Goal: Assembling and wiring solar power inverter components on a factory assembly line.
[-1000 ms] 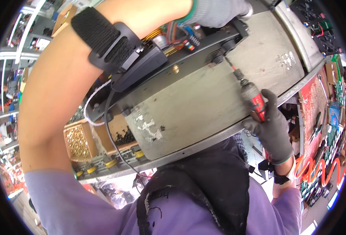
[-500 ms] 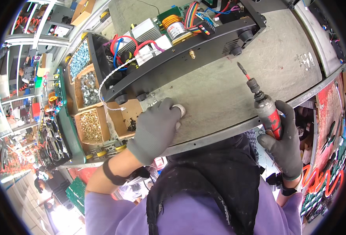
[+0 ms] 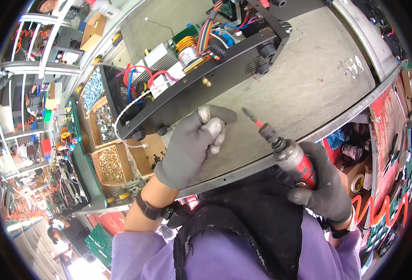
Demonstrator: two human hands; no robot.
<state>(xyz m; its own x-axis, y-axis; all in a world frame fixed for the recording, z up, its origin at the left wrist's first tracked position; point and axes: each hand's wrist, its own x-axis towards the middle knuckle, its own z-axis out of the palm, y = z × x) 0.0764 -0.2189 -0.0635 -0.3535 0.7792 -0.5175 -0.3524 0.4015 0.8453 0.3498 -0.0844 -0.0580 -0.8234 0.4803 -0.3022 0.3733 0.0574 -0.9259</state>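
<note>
My left hand, in a grey glove with white tape round a finger, is closed just above the worktable. Its thumb presses against the curled fingers while one finger points right; anything pinched there is too small to make out. My right hand, also gloved, grips a red and grey power screwdriver, its bit aimed up and left toward my left hand. Beyond both hands a black metal chassis stands tilted across the table, with rubber feet, a copper coil, heat sinks and a rainbow ribbon cable.
Left of the chassis stand cardboard boxes of small parts: bluish screws, metal clips, brass-coloured pieces and a few black screws. A twisted white cable hangs over them. An orange coiled hose is at the right.
My left hand has lifted from beside the box of black screws and turned, thumb now in view. My right hand has brought the screwdriver leftward, closer to it. The view has shifted somewhat.
</note>
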